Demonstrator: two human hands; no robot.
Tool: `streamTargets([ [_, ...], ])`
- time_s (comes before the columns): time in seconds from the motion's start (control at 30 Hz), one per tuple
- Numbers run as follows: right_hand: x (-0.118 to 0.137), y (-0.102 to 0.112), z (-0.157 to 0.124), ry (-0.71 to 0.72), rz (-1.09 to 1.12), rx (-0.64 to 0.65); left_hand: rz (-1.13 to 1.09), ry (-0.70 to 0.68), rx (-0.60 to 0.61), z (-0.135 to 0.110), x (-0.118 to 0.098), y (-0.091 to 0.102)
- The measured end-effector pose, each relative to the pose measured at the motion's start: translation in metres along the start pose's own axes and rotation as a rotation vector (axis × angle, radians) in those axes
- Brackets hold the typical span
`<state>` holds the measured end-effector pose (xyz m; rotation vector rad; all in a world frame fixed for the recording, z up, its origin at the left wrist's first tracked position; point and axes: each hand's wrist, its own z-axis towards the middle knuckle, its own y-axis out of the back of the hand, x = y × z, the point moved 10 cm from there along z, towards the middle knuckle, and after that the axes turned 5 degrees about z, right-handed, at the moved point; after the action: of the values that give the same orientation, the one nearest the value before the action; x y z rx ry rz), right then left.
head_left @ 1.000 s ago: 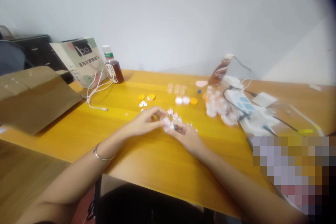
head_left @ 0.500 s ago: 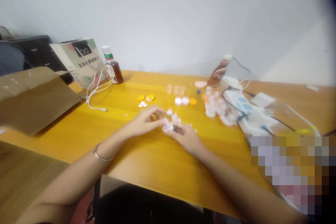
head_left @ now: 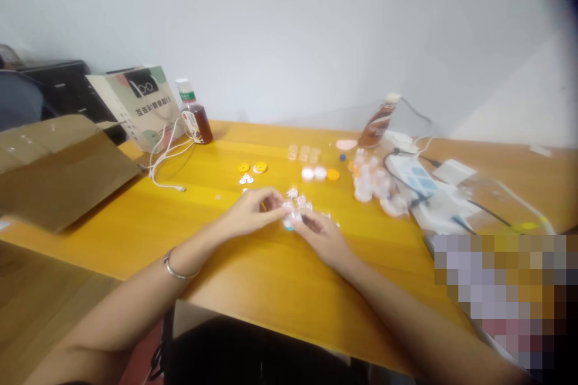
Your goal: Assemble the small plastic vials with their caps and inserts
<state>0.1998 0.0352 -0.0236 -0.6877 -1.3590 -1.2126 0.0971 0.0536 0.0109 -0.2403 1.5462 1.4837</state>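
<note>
Hands (head_left: 250, 214) pinch a clear object (head_left: 292, 216) over the wooden table (head_left: 262, 283) before a pale wall (head_left: 271, 42).

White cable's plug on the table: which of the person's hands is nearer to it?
Left. The left hand is to the right of the plug and closer to the person; the right hand is farther right, past the left.

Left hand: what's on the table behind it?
Beyond the left hand lie small white round pieces and, farther back, two yellow discs. A small white bit shows at the hand's far edge; whatever lies directly behind the hand is covered.
</note>
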Motion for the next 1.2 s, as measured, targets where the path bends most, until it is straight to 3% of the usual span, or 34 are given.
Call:
streamTargets([
  [0.13,0.013,0.002,-0.003,0.081,-0.122,-0.033,-0.139,0.028,0.05,0.002,0.004,-0.011],
  [0.27,0.014,0.004,-0.005,0.045,-0.083,-0.051,-0.227,-0.012,0.005,0.001,-0.004,-0.007],
  [0.6,0.008,-0.003,-0.005,0.003,0.247,-0.009,-0.436,-0.083,-0.039,-0.002,-0.016,-0.004],
  [0.87,0.01,-0.005,-0.004,0.016,0.351,-0.037,-0.462,-0.059,0.08,0.004,-0.003,-0.019],
  [1.2,-0.006,-0.017,-0.01,-0.075,0.718,0.003,-0.618,-0.142,0.152,-0.001,-0.024,-0.031],
])
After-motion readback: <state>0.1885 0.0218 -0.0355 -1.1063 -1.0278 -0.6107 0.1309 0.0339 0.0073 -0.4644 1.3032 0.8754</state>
